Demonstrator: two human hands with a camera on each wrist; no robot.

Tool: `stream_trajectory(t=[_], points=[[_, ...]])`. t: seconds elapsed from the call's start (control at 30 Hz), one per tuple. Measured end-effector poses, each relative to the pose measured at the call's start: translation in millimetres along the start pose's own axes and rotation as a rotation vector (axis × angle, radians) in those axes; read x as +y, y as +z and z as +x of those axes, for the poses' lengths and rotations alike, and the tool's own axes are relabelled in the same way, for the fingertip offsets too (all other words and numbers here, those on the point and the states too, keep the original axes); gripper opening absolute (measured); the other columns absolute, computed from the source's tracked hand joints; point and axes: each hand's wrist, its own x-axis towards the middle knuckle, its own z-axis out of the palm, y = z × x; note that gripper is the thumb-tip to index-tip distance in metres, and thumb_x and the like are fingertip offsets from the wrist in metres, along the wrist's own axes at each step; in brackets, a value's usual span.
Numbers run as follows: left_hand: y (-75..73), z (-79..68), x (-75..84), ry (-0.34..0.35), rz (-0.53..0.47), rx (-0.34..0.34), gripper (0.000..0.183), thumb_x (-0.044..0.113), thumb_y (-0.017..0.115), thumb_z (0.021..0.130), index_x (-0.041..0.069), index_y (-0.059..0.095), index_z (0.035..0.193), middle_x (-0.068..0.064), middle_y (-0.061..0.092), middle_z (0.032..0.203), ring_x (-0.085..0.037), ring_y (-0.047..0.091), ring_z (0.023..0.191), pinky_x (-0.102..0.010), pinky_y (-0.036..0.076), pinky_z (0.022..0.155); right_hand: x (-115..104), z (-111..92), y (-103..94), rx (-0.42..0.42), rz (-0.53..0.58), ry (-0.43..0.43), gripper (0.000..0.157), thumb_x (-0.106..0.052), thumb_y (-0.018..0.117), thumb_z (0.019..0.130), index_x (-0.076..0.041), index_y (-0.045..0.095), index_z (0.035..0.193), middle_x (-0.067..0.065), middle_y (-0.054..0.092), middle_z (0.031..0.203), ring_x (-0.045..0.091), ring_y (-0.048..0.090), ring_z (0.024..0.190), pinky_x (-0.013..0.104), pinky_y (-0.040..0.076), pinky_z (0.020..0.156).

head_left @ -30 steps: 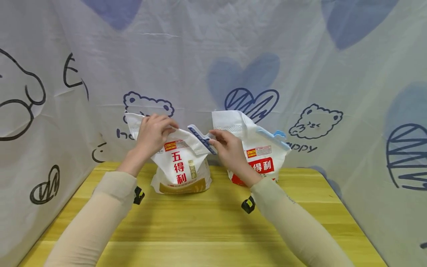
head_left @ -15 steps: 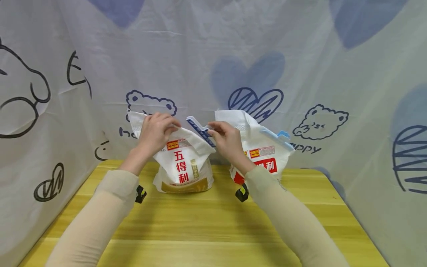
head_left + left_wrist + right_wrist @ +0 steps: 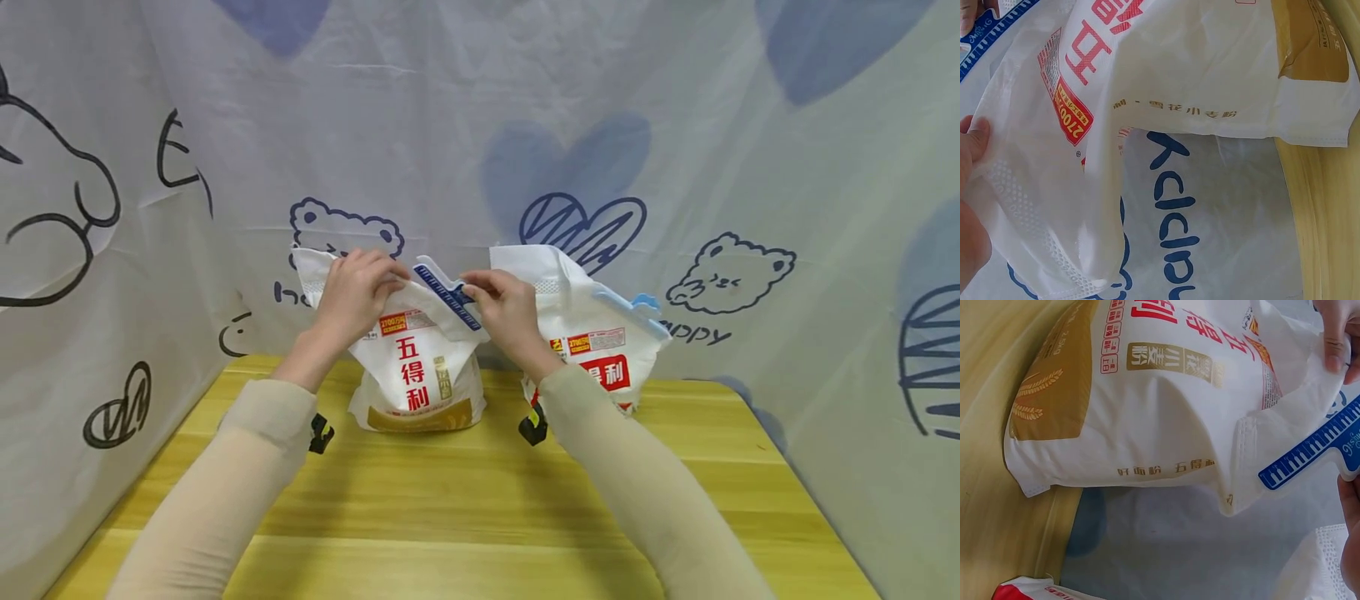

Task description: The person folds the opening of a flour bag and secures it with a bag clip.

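A white flour bag (image 3: 386,367) with red lettering and a gold band stands on the table, its top gathered and folded to a slant. My left hand (image 3: 356,292) pinches the top edge, thumb and fingers on the material. My right hand (image 3: 506,312) pinches the handle of a blue and white bag clip (image 3: 447,296) with a piano-key pattern. The clip (image 3: 1316,447) lies along the slanted right edge of the bag (image 3: 1166,419) in the right wrist view. Whether its jaws grip the bag, I cannot tell.
Just right stands a second white flour bag (image 3: 637,358) with a red label, a light blue clip (image 3: 630,304) across its slanted top. Behind both hangs a pale curtain (image 3: 450,167) with bear and heart drawings. The wooden table (image 3: 420,500) extends in front.
My right hand has brought the clip up and left, along the bag's slanted top edge. The left hand keeps its pinch on the bag's top. The head view has shifted slightly.
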Motion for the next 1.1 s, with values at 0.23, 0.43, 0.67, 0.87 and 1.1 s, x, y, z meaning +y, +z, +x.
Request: stream_trajectory(t=[0.23,0.43,0.67,0.87,1.1], points=[[0.5,1.9,-1.7,-0.022,-0.064,0.016,0.016,0.005,0.076,0.093,0.000,0.071,0.107,-0.015,0.069,0.107,-0.034,0.061,0.103,-0.050,0.050,0.098,2.0,4.6,6.5,-0.054,0.001,0.040,0.015,-0.001,0.075,0.094,0.003,0.077,0.107,0.017,0.078,0.105,0.028,0.074,0.089,0.029,0.061,0.079],[0.4,2.4,-0.7,-0.040,-0.089,0.008,0.015,0.002,0.072,0.096,-0.002,0.070,0.110,-0.016,0.068,0.110,-0.034,0.061,0.107,-0.048,0.051,0.100,1.5,5.7,7.6,-0.104,-0.036,0.070,0.014,-0.002,0.074,0.095,0.003,0.077,0.108,0.017,0.078,0.104,0.027,0.074,0.088,0.031,0.061,0.079],[2.0,1.6,0.8,-0.059,-0.103,0.008,0.012,0.003,0.068,0.098,-0.002,0.070,0.110,-0.017,0.069,0.112,-0.035,0.062,0.110,-0.049,0.052,0.101,6.3,5.7,10.9,-0.163,-0.063,0.130,0.016,-0.002,0.073,0.095,0.003,0.076,0.110,0.017,0.077,0.106,0.028,0.074,0.092,0.031,0.061,0.082],[2.6,2.9,1.4,-0.048,-0.095,0.018,0.011,0.003,0.068,0.098,-0.003,0.070,0.107,-0.018,0.069,0.108,-0.035,0.062,0.104,-0.048,0.053,0.096,5.4,7.0,14.0,-0.217,-0.099,0.137,0.016,-0.006,0.071,0.098,0.001,0.076,0.112,0.015,0.077,0.109,0.027,0.075,0.096,0.030,0.062,0.084],[2.3,3.1,0.4,-0.031,-0.093,0.028,0.010,0.001,0.069,0.097,-0.002,0.070,0.106,-0.017,0.069,0.105,-0.035,0.062,0.101,-0.047,0.053,0.092,5.6,9.1,16.8,-0.261,-0.142,0.138,0.021,-0.008,0.071,0.098,0.000,0.075,0.117,0.014,0.077,0.114,0.026,0.074,0.101,0.030,0.060,0.088]])
